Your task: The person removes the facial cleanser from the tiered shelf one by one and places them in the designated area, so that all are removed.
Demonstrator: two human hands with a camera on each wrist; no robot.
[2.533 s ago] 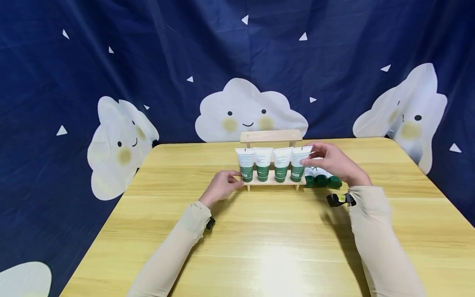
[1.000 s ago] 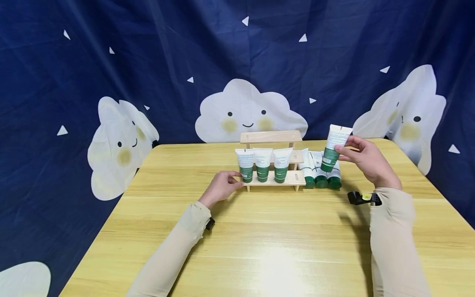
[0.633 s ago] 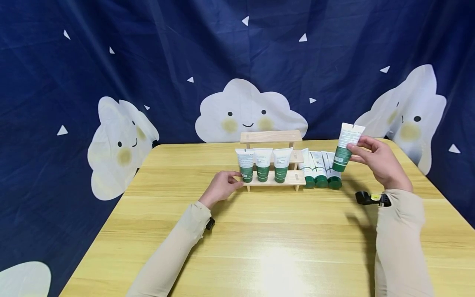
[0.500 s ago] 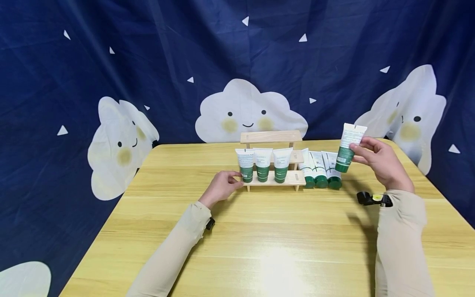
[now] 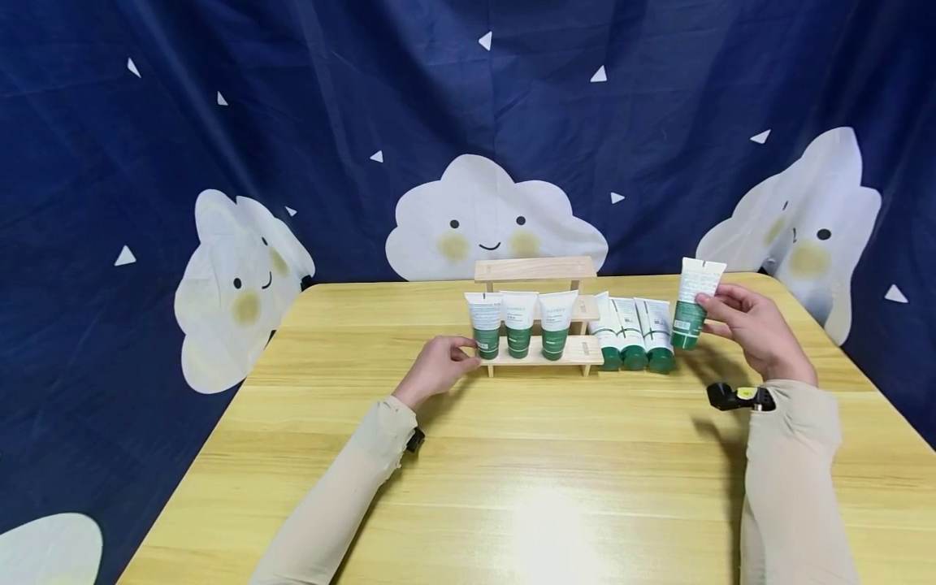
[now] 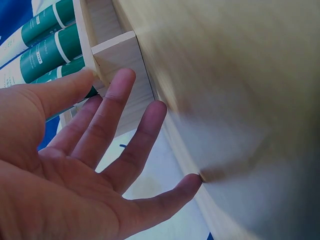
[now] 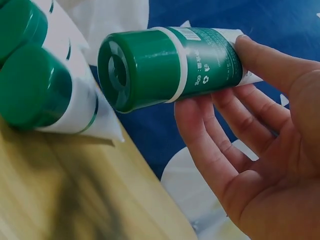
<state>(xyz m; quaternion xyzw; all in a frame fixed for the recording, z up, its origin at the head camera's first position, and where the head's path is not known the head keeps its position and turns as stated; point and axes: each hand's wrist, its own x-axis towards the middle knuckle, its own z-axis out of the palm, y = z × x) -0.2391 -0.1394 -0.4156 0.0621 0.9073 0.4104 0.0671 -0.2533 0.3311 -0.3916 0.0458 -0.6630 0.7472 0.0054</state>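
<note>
While our left hand (image 5: 436,367) rests at the wooden stand (image 5: 534,269), our right hand (image 5: 755,329) grips one tube (image 5: 691,304)

The left edge of the table (image 5: 468,487) lies well apart from our left hand; the right edge slopes past our right hand, nearer to it. Just behind the far edge we see the blue backdrop (image 5: 329,122) with its white clouds (image 5: 497,203). A broad run of wood spreads before the stand, between our sleeved forearms (image 5: 793,496).

Room is tighter at the stand's right end. Three lying tubes (image 5: 630,335) fill the space just beside it, caps toward us, and the gripped tube is just beyond the last of them, on the right. On the lowest shelf (image 5: 583,349), a bare strip shows to the right of three standing tubes (image 5: 518,325), all set cap down.

Our right fingers are clamped on the tube, the thumb (image 7: 270,57) on one side and the fingertips (image 7: 188,112) on the other. Its cap (image 7: 140,67) points down in the head view, and the right wrist view shows it off the wood. Our left fingers (image 6: 112,107) are spread apart and slightly bent. The left thumb (image 6: 65,91) touches the shelf's end by the leftmost standing tube; we cannot tell whether the forefinger presses the wood, since its tip is partly hidden.
</note>
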